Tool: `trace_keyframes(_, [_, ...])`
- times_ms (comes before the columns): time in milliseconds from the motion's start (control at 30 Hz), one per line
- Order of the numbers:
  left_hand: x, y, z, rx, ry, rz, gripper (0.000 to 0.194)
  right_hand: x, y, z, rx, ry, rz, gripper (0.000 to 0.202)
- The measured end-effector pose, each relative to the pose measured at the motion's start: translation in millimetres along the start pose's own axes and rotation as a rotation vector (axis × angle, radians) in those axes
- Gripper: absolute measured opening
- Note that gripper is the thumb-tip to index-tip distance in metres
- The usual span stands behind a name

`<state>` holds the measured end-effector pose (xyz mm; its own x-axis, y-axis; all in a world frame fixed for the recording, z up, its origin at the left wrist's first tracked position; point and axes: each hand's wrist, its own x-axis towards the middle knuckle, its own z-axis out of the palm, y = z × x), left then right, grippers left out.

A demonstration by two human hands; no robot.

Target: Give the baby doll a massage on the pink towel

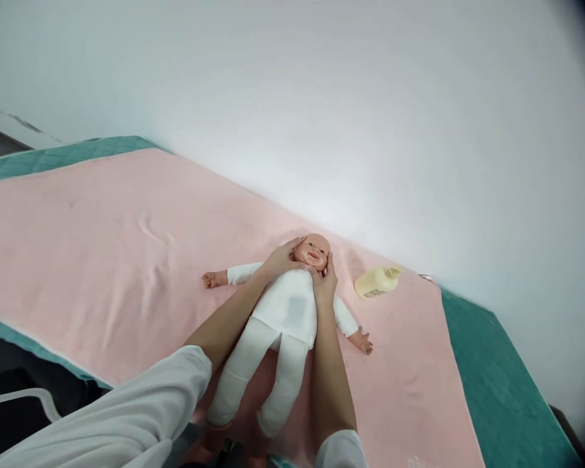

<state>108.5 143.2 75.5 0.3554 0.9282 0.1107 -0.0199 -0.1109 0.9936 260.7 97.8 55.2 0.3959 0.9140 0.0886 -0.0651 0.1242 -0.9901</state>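
A baby doll [283, 309] with a white cloth body lies face up on a pink sheet [102, 260], its arms spread and its legs toward me. My left hand [283, 259] is wrapped round one side of the doll's head and neck. On the other side, my right hand [325, 279] holds the head and neck too, its thumb near the chin. A pale yellow bottle [377, 282] lies on its side to the right of the doll.
A teal cover [504, 383] shows past the pink sheet at the right, and also at the far left. A white wall [346, 117] rises behind the bed. At the lower left is a white curved tube [34, 392] over a dark area.
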Motion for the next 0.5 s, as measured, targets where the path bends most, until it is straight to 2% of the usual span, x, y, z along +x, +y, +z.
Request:
trace_keyframes(100, [2,-1,2.0,0.041,0.02,-0.045,0.098,2,4,-1,-0.041,0.004,-0.02,0.1])
trace_keyframes(233, [4,-4,2.6,0.061,0.072,-0.059,0.092,3,6,-5,-0.12,-0.058,-0.046,0.096])
trace_keyframes(367, [7,-4,-0.1,0.089,0.03,-0.086,0.092,5,5,-10,-0.211,-0.09,-0.062,0.089])
trace_keyframes(500, [10,0,-7.3,0.191,-0.012,-0.095,0.084,8,8,-17,-0.273,-0.124,-0.095,0.084])
